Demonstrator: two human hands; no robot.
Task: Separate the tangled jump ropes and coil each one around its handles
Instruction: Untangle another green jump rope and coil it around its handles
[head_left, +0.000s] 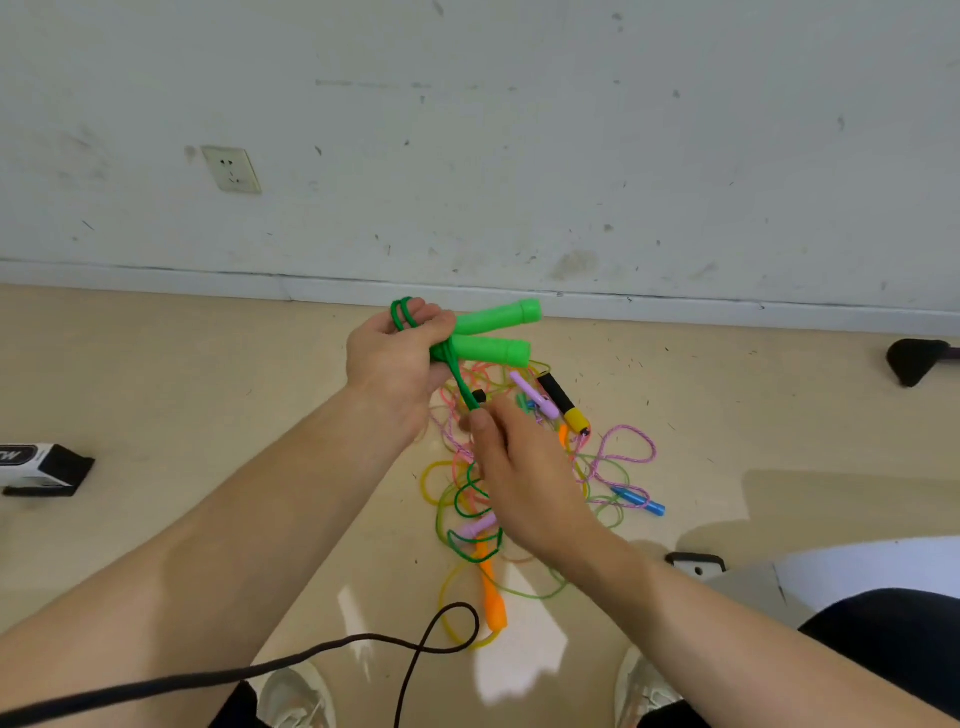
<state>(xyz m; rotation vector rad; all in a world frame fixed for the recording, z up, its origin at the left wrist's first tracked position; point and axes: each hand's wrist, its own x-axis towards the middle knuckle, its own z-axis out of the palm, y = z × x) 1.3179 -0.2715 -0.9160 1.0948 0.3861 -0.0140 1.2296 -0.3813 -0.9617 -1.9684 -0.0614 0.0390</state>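
My left hand (397, 358) grips two green handles (493, 332) side by side, with loops of green rope (402, 312) over its fingers. From the handles the green rope runs down to my right hand (514, 478), which pinches it just below. Under both hands a tangle of thin ropes (519, 499) lies on the floor: yellow, pink, light green and a pink braided one. In the pile I see a black-and-yellow handle (563, 405), lilac handles (532, 395), an orange handle (492, 597) and a blue handle (638, 500).
A black cable (311, 654) loops across the floor near my feet. A black-and-white box (39, 467) lies at the left. The wall with a socket (231, 169) is straight ahead. A dark object (914, 358) sits at the right edge.
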